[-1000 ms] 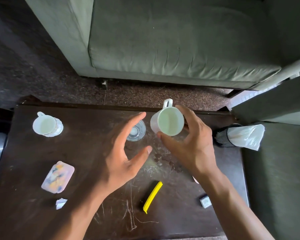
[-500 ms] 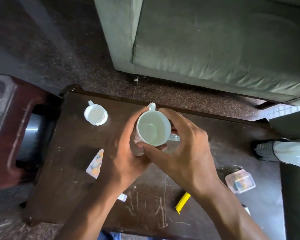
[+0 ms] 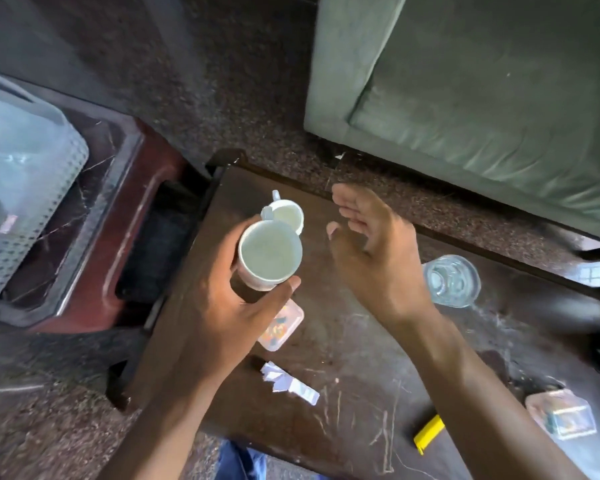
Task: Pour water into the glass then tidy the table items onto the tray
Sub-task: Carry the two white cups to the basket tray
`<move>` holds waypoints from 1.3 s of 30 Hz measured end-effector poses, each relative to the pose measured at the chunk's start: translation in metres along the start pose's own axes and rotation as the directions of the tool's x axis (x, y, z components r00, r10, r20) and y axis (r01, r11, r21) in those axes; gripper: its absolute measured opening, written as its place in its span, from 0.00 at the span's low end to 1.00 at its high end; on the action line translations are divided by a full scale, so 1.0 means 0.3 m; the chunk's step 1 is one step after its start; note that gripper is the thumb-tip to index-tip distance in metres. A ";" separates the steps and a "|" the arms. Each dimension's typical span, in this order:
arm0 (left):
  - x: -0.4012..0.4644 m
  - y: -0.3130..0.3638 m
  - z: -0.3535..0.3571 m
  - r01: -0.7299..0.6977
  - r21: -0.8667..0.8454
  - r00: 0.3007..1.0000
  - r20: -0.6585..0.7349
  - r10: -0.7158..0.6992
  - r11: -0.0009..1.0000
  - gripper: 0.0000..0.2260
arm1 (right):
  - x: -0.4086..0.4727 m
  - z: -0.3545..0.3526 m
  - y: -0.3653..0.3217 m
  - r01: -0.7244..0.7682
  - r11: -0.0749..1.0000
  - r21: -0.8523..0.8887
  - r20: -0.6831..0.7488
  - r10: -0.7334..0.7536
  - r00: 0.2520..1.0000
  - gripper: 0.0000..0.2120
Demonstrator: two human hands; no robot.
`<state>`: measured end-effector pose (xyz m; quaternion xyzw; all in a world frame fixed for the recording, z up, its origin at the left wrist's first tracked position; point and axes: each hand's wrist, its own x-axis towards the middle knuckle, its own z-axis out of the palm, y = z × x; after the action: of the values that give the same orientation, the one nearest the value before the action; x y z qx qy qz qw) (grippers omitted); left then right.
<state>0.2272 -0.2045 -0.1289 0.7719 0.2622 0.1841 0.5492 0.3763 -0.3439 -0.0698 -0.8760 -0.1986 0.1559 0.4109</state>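
Observation:
My left hand (image 3: 219, 306) grips a white cup (image 3: 269, 258) from the side and holds it upright above the left end of the dark wooden table (image 3: 354, 358). A second white cup with a handle (image 3: 289, 213) stands on the table just behind it. My right hand (image 3: 371, 244) hovers open to the right of the cups, holding nothing. A clear glass (image 3: 451, 280) stands on the table further right, beside my right wrist. A dark red tray-like surface (image 3: 94, 233) lies left of the table.
A small plastic box (image 3: 282, 329) lies under my left thumb, another (image 3: 562, 414) at the right. Torn paper (image 3: 288, 382) and a yellow object (image 3: 429, 433) lie near the front edge. A translucent perforated container (image 3: 25, 174) rests at far left. A green sofa (image 3: 482, 98) stands behind.
The cup passed from my right hand into my left and moved left, next to the second cup. My right hand let go and opened. The view swung left.

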 end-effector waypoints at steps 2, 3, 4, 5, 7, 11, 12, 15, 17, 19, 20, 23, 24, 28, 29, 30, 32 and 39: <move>0.011 -0.045 -0.046 0.002 0.022 1.000 -0.026 -0.001 1.000 0.37 | 0.047 0.085 0.016 -0.027 0.992 -0.127 0.065 0.035 0.997 0.28; 0.017 -0.063 -0.066 0.012 0.026 0.999 -0.036 -0.011 1.000 0.37 | 0.068 0.126 0.027 -0.039 0.982 -0.185 0.101 0.059 0.993 0.30; 0.023 -0.078 -0.086 0.020 0.033 0.999 -0.047 -0.018 0.999 0.37 | 0.089 0.166 0.039 -0.049 0.971 -0.234 0.133 0.082 0.988 0.34; 0.029 -0.089 -0.104 0.023 0.045 0.998 -0.056 -0.021 0.999 0.37 | 0.108 0.203 0.051 -0.060 0.961 -0.271 0.160 0.106 0.981 0.37; 0.039 -0.104 -0.132 0.032 0.052 0.997 -0.065 -0.028 0.998 0.35 | 0.138 0.270 0.076 -0.091 0.946 -0.311 0.199 0.158 0.967 0.43; 0.047 -0.124 -0.175 0.051 0.039 0.995 -0.089 -0.047 0.998 0.34 | 0.175 0.367 0.131 -0.083 0.913 -0.400 0.202 0.176 0.963 0.44; 0.048 -0.130 -0.186 0.051 0.042 0.994 -0.097 -0.047 0.998 0.34 | 0.181 0.382 0.140 -0.082 0.903 -0.421 0.191 0.177 0.965 0.44; 0.051 -0.151 -0.219 0.054 0.033 0.994 -0.102 -0.050 0.998 0.34 | 0.190 0.408 0.160 -0.085 0.891 -0.445 0.128 0.157 0.979 0.43; 0.056 -0.166 -0.243 0.058 0.021 0.993 -0.102 -0.056 0.998 0.35 | 0.192 0.416 0.167 -0.086 0.898 -0.432 0.088 0.137 0.987 0.41; 0.059 -0.179 -0.269 0.061 0.014 0.992 -0.112 -0.059 0.998 0.35 | 0.193 0.420 0.166 -0.079 0.905 -0.419 0.052 0.111 0.992 0.37; 0.061 -0.181 -0.276 0.062 0.006 0.992 -0.113 -0.061 0.998 0.35 | 0.192 0.415 0.165 -0.081 0.906 -0.415 0.034 0.104 0.994 0.35; 0.074 -0.170 -0.321 0.066 -0.039 0.990 -0.123 -0.070 0.997 0.35 | 0.185 0.406 0.125 -0.083 0.909 -0.408 0.000 0.091 0.996 0.30; 0.082 -0.162 -0.345 0.066 -0.047 0.988 -0.139 -0.072 0.997 0.35 | 0.186 0.405 0.093 -0.073 0.914 -0.398 -0.003 0.078 0.997 0.30; 0.127 -0.117 -0.466 0.059 -0.019 0.970 -0.236 -0.062 0.998 0.36 | 0.186 0.400 -0.108 0.032 0.952 -0.306 -0.004 -0.034 0.999 0.32; 0.140 -0.104 -0.501 0.068 -0.021 0.960 -0.271 -0.071 0.997 0.36 | 0.186 0.400 -0.168 0.070 0.957 -0.282 -0.002 -0.073 0.997 0.33; 0.153 -0.089 -0.538 0.076 -0.027 0.949 -0.305 -0.081 0.997 0.36 | 0.187 0.402 -0.229 0.107 0.961 -0.253 0.008 -0.109 0.994 0.33; 0.191 -0.060 -0.614 0.057 0.012 0.927 -0.372 -0.049 0.998 0.35 | 0.196 0.411 -0.356 0.188 0.967 -0.174 0.055 -0.182 0.982 0.32; 0.450 -0.060 -0.836 0.166 0.205 0.825 -0.564 -0.023 0.965 0.31 | 0.337 0.558 -0.722 0.394 0.918 -0.041 0.184 -0.381 0.906 0.23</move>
<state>0.1873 0.0707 -0.0638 0.7323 0.4696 0.3394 0.3577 0.3439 -0.0593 -0.0143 -0.8176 -0.4091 0.1384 0.3809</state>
